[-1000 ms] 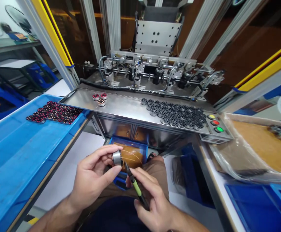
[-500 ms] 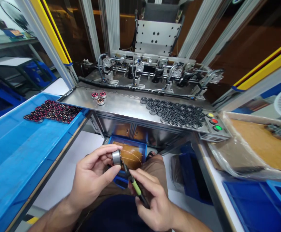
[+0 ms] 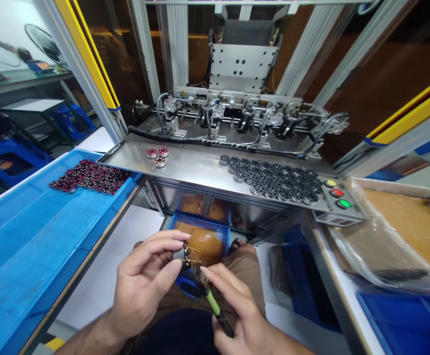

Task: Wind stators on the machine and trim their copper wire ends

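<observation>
In my left hand [image 3: 137, 281] is a small motor stator [image 3: 179, 255], with a grey metal side and dark, copper-wound coils facing right. My fingers and thumb close around its rim, hiding part of it. Thin copper wires [image 3: 196, 261] stick out from it to the right. My right hand [image 3: 237, 305] grips small pliers [image 3: 212, 301] with black-and-green handles. Their dark tip is close to the stator's lower right edge; whether it touches a wire is too small to tell.
Left, a blue tray [image 3: 18, 231] holds many wound stators [image 3: 92, 176]. Two red parts and one copper part [image 3: 159, 161] sit on the metal ledge [image 3: 193, 170], with rows of dark rings [image 3: 274, 177] farther right. Behind is a machine [image 3: 244, 116]; push buttons [image 3: 337, 193] are right. Below is a blue bin [image 3: 227, 236].
The stator has turned in my left hand, showing more of its coil face and wires. The pliers have stayed close beside it. The whole view has shifted slightly.
</observation>
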The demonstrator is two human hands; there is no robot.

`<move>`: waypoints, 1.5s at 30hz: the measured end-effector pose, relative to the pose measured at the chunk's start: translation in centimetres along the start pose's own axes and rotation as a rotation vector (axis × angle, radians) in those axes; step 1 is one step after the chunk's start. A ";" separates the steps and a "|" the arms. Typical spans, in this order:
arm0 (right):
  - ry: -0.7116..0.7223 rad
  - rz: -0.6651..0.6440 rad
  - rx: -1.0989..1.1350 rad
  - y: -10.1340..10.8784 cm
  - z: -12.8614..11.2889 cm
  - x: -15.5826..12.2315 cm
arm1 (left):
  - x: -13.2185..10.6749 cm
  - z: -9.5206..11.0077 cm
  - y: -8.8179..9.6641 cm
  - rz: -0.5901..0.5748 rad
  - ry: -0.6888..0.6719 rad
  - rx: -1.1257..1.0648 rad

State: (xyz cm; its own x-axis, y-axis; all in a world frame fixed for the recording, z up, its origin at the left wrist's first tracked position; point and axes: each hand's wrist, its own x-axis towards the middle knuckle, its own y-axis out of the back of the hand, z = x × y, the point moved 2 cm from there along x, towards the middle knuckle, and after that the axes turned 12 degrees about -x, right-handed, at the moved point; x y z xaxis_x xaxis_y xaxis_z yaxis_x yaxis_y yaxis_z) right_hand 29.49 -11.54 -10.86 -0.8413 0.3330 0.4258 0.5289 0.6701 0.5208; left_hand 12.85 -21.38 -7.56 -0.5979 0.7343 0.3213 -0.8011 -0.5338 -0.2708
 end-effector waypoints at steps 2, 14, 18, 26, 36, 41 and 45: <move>0.007 0.006 -0.001 -0.2 0.1 0.0 | -0.2 0.2 0.0 0.002 -0.008 0.027; 0.047 0.031 0.007 -0.6 0.7 -0.3 | -0.7 0.2 0.1 -0.055 -0.020 0.110; 0.021 0.032 0.016 -0.5 0.7 -0.7 | -0.9 0.1 -0.1 -0.048 -0.015 0.113; -0.009 0.033 0.067 -0.7 0.5 -0.8 | -1.0 0.1 -0.4 -0.080 -0.023 0.117; -0.009 0.087 0.038 -0.9 0.6 -1.0 | -1.4 0.0 -0.6 -0.126 -0.009 0.133; -0.180 0.054 -0.039 -0.3 1.1 -0.9 | -1.2 -0.1 -0.3 -0.204 -0.051 0.142; -0.327 0.010 -0.087 0.7 1.3 -1.3 | -1.2 -0.4 0.6 -0.238 -0.258 0.284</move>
State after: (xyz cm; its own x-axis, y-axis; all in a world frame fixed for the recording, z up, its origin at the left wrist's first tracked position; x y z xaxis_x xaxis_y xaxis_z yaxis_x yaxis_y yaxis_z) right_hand 30.83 -10.61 -12.06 -0.8197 0.5441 0.1791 0.5334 0.6109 0.5851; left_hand 13.08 -22.37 -8.46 -0.3543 0.7411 0.5703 -0.8712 -0.4831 0.0866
